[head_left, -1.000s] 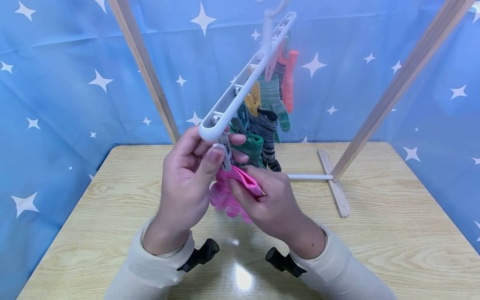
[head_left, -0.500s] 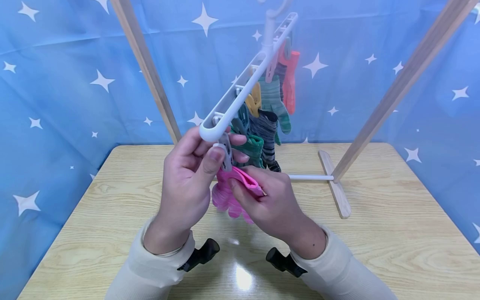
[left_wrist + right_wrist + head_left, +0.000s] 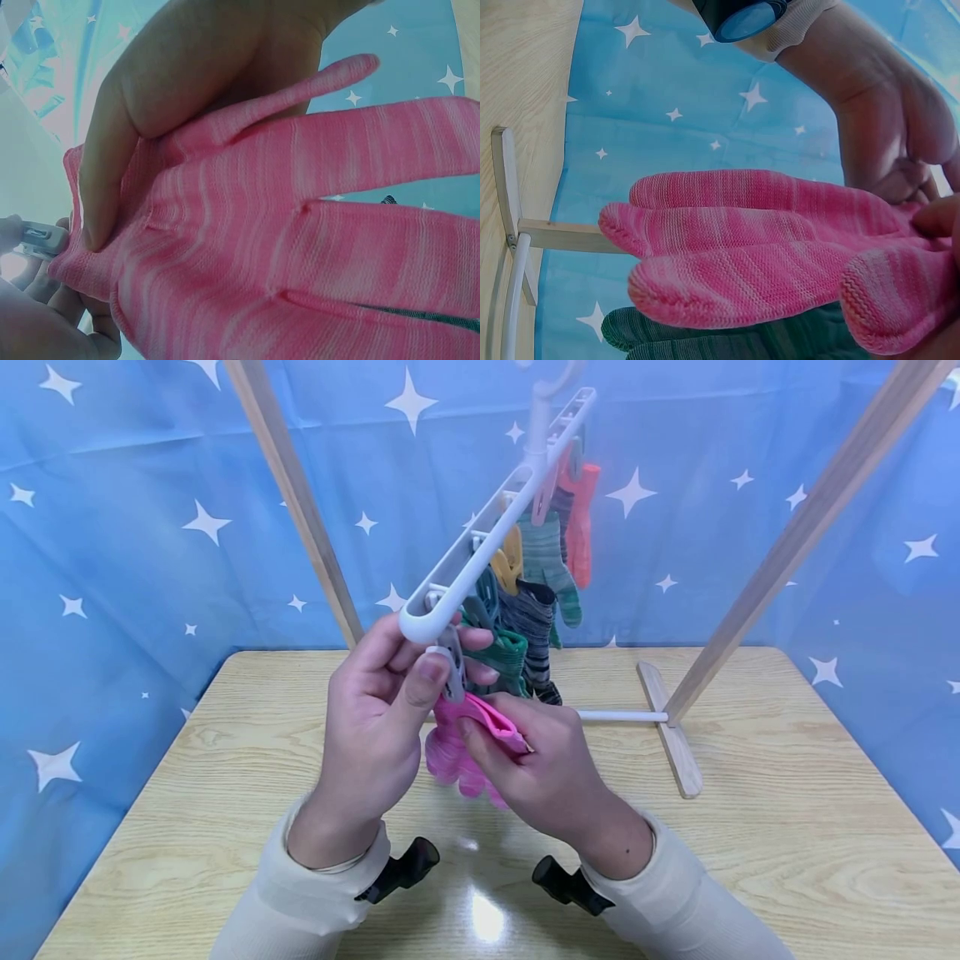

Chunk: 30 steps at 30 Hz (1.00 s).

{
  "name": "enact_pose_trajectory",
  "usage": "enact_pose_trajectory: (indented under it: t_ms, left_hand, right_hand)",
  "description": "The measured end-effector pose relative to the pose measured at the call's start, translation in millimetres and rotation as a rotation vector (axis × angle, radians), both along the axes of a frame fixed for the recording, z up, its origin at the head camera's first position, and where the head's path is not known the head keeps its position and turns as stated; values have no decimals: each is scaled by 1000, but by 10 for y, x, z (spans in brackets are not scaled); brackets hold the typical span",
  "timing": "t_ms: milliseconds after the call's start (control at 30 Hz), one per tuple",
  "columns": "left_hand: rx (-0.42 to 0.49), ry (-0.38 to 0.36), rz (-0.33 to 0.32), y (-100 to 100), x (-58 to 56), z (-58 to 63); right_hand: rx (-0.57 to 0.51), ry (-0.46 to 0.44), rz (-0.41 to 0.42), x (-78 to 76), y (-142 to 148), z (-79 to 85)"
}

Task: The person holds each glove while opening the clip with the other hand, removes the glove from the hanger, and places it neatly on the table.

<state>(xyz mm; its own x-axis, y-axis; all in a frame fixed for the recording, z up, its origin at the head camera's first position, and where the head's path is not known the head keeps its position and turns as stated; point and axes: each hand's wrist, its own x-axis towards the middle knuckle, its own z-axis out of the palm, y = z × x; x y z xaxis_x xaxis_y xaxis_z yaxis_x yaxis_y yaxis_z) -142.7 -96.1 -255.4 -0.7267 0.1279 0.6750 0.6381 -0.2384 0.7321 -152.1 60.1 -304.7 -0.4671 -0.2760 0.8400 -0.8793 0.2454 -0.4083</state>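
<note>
A pink striped knit glove point(image 3: 450, 752) hangs below the near end of a white clip hanger point(image 3: 487, 553). My left hand point(image 3: 371, 727) pinches a grey clothespin point(image 3: 453, 675) on that end, thumb on its near side. Gripping the glove's folded cuff is my right hand point(image 3: 551, 768), thumb on top. The clothespin's lower tip meets the cuff's edge; I cannot tell how far it bites. In the left wrist view the glove point(image 3: 225, 210) fills the middle, with the clothespin point(image 3: 45, 240) at its cuff. Its fingers stretch left in the right wrist view, the glove point(image 3: 727, 277) lying over dark green knit point(image 3: 727, 341).
Farther along the hanger hang a green knit item point(image 3: 504, 652), a dark striped one point(image 3: 534, 618) under a yellow clothespin point(image 3: 507, 564), a pale green glove point(image 3: 546, 556) and a coral item point(image 3: 581, 531). Wooden posts point(image 3: 787, 543) stand either side, above a wood-grain table point(image 3: 787, 827).
The whole scene shifts slightly in the head view. Both hands keep the same hold on the clothespin and the glove.
</note>
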Motion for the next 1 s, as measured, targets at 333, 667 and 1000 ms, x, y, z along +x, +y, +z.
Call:
enact_pose_trajectory:
  t_ms: [333,667,1000]
  left_hand:
    - [3,3,17,7,1,1]
    - [5,3,27,6,-6,-4]
    - [2,-3,23,9,-6,0]
  right_hand:
    - [-2,-3,-2,3,-1,0]
    - [4,-8,-3,4,1,6]
    - [7,-12,-3,4,7,1]
